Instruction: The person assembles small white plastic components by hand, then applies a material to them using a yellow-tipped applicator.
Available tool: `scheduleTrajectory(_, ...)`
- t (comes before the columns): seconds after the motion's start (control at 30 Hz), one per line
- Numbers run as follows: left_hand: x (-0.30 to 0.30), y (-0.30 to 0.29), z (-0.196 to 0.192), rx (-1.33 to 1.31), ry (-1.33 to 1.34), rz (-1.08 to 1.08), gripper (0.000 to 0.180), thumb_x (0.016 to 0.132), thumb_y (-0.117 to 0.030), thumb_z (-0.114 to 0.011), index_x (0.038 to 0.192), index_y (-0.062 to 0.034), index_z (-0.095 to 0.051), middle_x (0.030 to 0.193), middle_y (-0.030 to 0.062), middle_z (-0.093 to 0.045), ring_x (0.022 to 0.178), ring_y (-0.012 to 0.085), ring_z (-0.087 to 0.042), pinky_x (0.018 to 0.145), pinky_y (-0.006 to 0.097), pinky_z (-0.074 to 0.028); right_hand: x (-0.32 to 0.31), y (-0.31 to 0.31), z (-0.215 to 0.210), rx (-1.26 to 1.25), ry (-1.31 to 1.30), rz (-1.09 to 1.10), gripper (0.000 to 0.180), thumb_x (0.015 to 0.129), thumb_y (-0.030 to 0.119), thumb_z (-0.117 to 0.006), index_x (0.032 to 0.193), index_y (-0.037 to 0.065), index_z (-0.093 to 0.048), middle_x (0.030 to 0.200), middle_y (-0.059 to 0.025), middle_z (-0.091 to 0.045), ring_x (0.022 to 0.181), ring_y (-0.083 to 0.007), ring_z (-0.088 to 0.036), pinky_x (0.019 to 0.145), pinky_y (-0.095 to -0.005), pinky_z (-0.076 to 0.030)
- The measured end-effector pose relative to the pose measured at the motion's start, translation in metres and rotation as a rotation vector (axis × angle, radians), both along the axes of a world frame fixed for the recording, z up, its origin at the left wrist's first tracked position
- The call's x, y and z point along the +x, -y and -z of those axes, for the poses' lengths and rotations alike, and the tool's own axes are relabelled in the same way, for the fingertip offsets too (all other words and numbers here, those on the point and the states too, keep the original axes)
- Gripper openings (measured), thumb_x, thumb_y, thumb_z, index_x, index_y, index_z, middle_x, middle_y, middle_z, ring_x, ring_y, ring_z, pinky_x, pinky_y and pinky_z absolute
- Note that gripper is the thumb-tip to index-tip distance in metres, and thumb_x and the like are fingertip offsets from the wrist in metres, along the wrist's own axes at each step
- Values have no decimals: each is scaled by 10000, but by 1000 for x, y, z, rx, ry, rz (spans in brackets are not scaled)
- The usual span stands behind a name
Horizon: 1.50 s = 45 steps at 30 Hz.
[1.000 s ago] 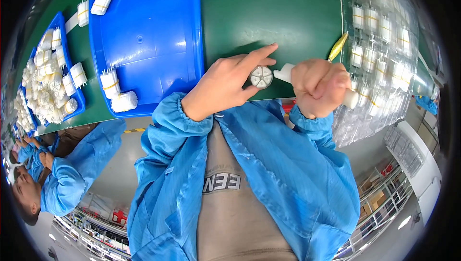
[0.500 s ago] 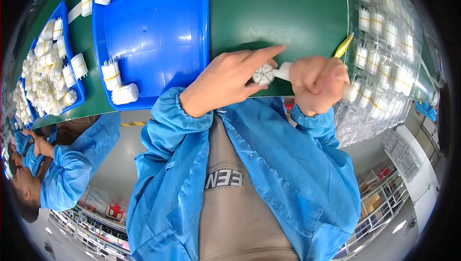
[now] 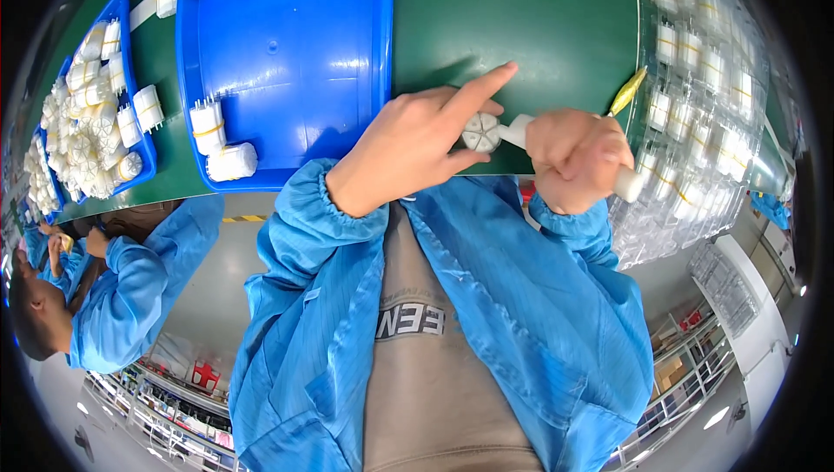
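Observation:
Between the thumb and fingers of my left hand (image 3: 415, 144) is a white round bundle (image 3: 481, 133), its end split into wedge-shaped segments and facing right. The index finger stretches out above it. My right hand (image 3: 575, 158) is closed in a fist around a white stick-like tool (image 3: 516, 131), whose thick end (image 3: 629, 184) sticks out on the other side. The narrow tip of the tool meets or nearly meets the segmented end of the bundle; exact contact is too small to tell. My right fingers are slightly blurred.
A large blue tray (image 3: 287, 55) lies left on the green table (image 3: 521, 20), with several banded white bundles (image 3: 208, 129) in it. Farther left stands a smaller blue bin (image 3: 143, 138) heaped with bundles. Clear plastic trays (image 3: 647, 233) of bundles and a yellow pointed object (image 3: 627, 92) are right. A co-worker (image 3: 130, 290) sits left.
The view has shifted slightly, so the table things sit a little farther right. Both hands keep their holds. The tool's thick end shows more below my right fist.

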<state>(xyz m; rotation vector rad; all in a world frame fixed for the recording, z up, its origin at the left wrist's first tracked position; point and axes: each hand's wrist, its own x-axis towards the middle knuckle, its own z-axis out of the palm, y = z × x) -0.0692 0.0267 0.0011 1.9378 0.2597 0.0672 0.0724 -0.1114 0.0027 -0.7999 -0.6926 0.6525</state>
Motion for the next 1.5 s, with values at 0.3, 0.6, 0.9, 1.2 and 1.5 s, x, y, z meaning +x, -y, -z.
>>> scheduleTrajectory(0.3,2,6,14,23,180,-30,929,770,11,-735,1574,-117,-288,1334,125,-645,1099,396,-651,933,416,-560,-7,-8,-6,-239,347,25,448,1048,231,-520,682,-25,-475,547,-73,-503,444,-177,-460,417,-330,-358)
scheduleTrajectory(0.6,-12,-2,4,60,100,-58,911,747,-23,-763,1552,-140,-352,1226,86,-701,981,382,-678,861,420,-584,-10,-16,1,28,52,112,374,1023,145,-566,702,-15,-458,560,-84,-478,441,-172,-406,400,-327,-325)
scheduleTrajectory(0.9,-16,-8,-2,116,130,-3,893,784,-76,-770,1562,-131,-336,1326,169,-636,1122,403,-639,955,435,-552,-24,-29,-12,-257,565,181,454,1064,245,-486,675,22,-414,549,-79,-450,424,-133,-334,387,-320,-250)
scheduleTrajectory(1.2,-8,-152,-28,1037,-29,-763,561,872,-410,-740,1285,-58,-599,1213,155,-664,927,388,-686,753,433,-569,16,5,-33,-709,873,-308,593,827,128,-776,1360,89,-517,1269,-126,-617,1039,-310,-658,846,-377,-537)
scheduleTrajectory(1.5,-18,-149,-27,1038,-265,-584,400,864,-282,-765,1211,-113,-660,1169,127,-627,997,357,-660,822,431,-550,68,75,-124,-794,658,128,407,879,228,-757,1231,51,-656,898,-87,-742,823,-145,-712,707,-310,-552)
